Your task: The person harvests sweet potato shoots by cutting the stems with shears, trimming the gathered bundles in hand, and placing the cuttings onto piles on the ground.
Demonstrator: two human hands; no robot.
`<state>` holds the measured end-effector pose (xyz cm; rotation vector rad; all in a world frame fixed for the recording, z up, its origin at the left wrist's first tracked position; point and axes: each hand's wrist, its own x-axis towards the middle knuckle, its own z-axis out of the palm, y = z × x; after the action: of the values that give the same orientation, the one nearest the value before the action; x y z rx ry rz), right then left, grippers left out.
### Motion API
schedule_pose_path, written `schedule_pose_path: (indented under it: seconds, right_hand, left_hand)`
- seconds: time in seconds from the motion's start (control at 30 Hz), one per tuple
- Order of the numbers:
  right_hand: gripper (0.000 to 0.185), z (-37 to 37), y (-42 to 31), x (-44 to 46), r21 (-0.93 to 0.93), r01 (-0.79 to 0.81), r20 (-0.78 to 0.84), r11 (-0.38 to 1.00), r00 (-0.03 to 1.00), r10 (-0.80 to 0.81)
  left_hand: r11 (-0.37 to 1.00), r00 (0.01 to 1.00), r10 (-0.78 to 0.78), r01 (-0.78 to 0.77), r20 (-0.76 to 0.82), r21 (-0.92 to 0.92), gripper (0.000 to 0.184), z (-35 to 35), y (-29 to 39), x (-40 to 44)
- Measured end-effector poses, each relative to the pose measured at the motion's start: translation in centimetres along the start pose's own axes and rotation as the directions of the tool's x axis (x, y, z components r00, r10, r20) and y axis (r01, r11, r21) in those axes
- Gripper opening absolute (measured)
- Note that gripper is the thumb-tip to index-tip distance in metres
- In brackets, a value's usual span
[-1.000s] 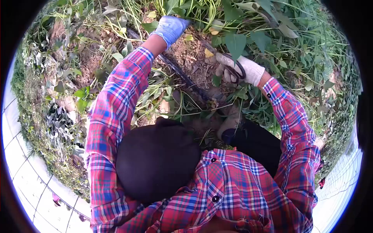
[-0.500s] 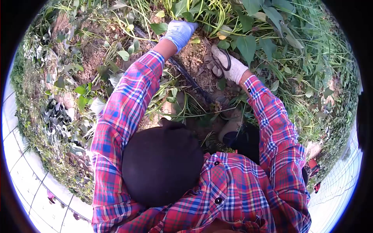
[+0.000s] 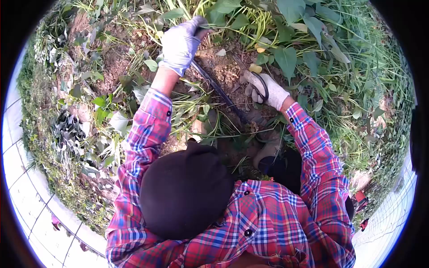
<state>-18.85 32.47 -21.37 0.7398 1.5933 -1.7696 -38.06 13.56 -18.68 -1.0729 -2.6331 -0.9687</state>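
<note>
A plaid shirt (image 3: 277, 214) filled the near middle, its sleeves stretching far. A dark-clothed knee (image 3: 185, 192) rose near left. Beyond lay a leafy clump of green stems (image 3: 254, 29), far and right of centre, edging a patch of bare soil (image 3: 223, 71). A black hose (image 3: 219, 91) slanted across that soil, between the hands. The left hand (image 3: 181, 47), thin-gloved, was at the clump's left side, fingers curled; whether they pinched a stem, I could not tell. The right hand (image 3: 270, 91), knit-gloved, had its fingers wrapped about a dark looped tool (image 3: 267, 89) right of the soil. A yellow leaf (image 3: 255, 68) showed just beyond it.
</note>
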Motion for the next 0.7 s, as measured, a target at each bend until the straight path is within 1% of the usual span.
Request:
schedule_pose_path:
  seconds: [0.03,0.07,0.1,0.13,0.17,0.2,0.23,0.27,0.3,0.33,0.37,0.4,0.43,0.47,0.5,0.53,0.57,0.6,0.63,0.67,0.7]
  right_hand:
    - [0.048,0.1,0.5,-0.1,0.05,-0.015,-0.007,0.999,1.0,0.015]
    - [0.048,0.1,0.8,-0.2,0.056,-0.003,-0.006,0.998,1.0,0.003]
    - [0.051,0.1,1.0,-0.5,0.066,-0.028,0.013,0.997,1.0,0.028]
    - [0.054,0.1,1.2,-0.7,0.075,-0.056,0.033,0.996,0.998,0.054]
    - [0.049,0.1,1.0,-0.7,0.148,-0.116,0.067,0.982,0.992,0.107]
    - [0.049,0.2,0.8,-0.6,0.152,-0.11,0.071,0.982,0.992,0.1]
    - [0.05,0.3,0.6,-0.4,0.069,-0.036,0.058,0.997,0.998,0.032]
    - [0.051,0.4,0.5,-0.2,-0.015,0.031,0.048,0.999,0.998,-0.03]
    - [0.056,0.5,0.4,0.4,0.034,-0.006,0.034,0.999,0.999,0.005]
    - [0.06,0.5,0.1,0.8,0.06,-0.006,0.029,0.998,1.0,0.004]
    - [0.063,0.5,-0.1,0.9,0.085,-0.003,0.025,0.996,1.0,0.001]
    - [0.064,0.6,-0.3,1.0,0.128,0.037,-0.02,0.991,0.999,-0.035]
    - [0.064,0.5,-0.4,1.2,0.127,0.041,-0.02,0.991,0.999,-0.038]
    - [0.067,0.1,-0.5,1.7,0.107,0.039,-0.004,0.993,0.999,-0.039]
    - [0.069,-0.2,-0.4,2.0,0.089,0.037,0.009,0.995,0.999,-0.038]
    - [0.066,-0.2,-0.8,1.9,0.087,0.022,-0.013,0.996,1.0,-0.021]
    - [0.066,-0.6,-0.7,2.6,0.097,0.006,-0.012,0.995,1.0,-0.005]
    - [0.066,-1.1,-0.5,3.4,0.108,-0.011,-0.012,0.994,1.0,0.012]
    - [0.062,-1.2,-1.2,3.3,0.106,-0.03,-0.029,0.994,0.999,0.034]
    - [0.06,-1.7,-1.0,3.3,0.135,0.031,-0.007,0.99,1.0,-0.03]
    - [0.057,-2.1,-0.9,3.7,0.163,0.094,0.018,0.982,0.995,-0.098]
  left_hand:
    - [1.0,0.984,-0.01,0.009,-0.179,-0.007,0.025,-2.4,-0.6,-0.3]
    - [0.972,0.958,-0.16,0.112,-0.237,-0.207,0.024,-5.2,-1.8,-0.9]
    - [0.875,0.908,-0.304,0.147,-0.288,-0.46,0.022,-9.1,-1.5,-1.4]
    - [0.887,0.874,-0.317,0.136,-0.369,-0.44,0.019,-13.5,-0.1,-2.2]
    - [0.905,0.849,-0.343,0.185,-0.401,-0.383,0.017,-17.3,-0.8,-3.4]
    - [0.932,0.856,-0.328,0.224,-0.399,-0.286,0.017,-20.8,-0.9,-5.0]
    - [0.902,0.732,-0.418,0.264,-0.538,-0.341,0.018,-22.4,-1.0,-6.3]
    - [0.904,0.817,-0.423,0.354,-0.391,-0.239,0.019,-24.7,-1.6,-8.4]
    - [0.842,0.774,-0.536,0.517,-0.337,-0.152,0.02,-24.7,-0.2,-9.1]
    - [0.787,0.76,-0.616,0.579,-0.209,-0.213,0.019,-24.2,-0.7,-10.3]
    - [0.783,0.779,-0.619,0.604,-0.096,-0.148,0.018,-22.9,-0.7,-11.7]
    - [0.723,0.728,-0.686,0.679,-0.01,-0.126,0.017,-20.8,0.1,-12.4]
    - [0.685,0.696,-0.707,0.718,0.125,-0.126,0.02,-18.5,-0.9,-13.7]
    - [0.67,0.651,-0.724,0.742,0.227,0.007,0.022,-15.8,-1.1,-14.5]
    - [0.692,0.633,-0.679,0.721,0.372,0.034,0.023,-12.9,-2.1,-15.7]
    - [0.616,0.545,-0.651,0.786,0.529,-0.052,0.024,-10.0,-3.1,-17.1]
    - [0.951,0.869,-0.3,0.305,0.392,0.053,0.031,-5.6,-7.9,-21.3]
    - [0.947,0.769,-0.321,0.272,0.553,0.171,0.036,-5.3,-7.5,-21.0]
    - [0.938,0.636,-0.346,0.212,0.689,0.275,0.042,-5.3,-6.5,-20.3]
    - [0.934,0.583,-0.356,0.227,0.73,0.275,0.052,-6.0,-5.9,-19.4]
    - [0.933,0.601,-0.352,0.16,0.718,0.323,0.054,-7.0,-4.8,-18.2]
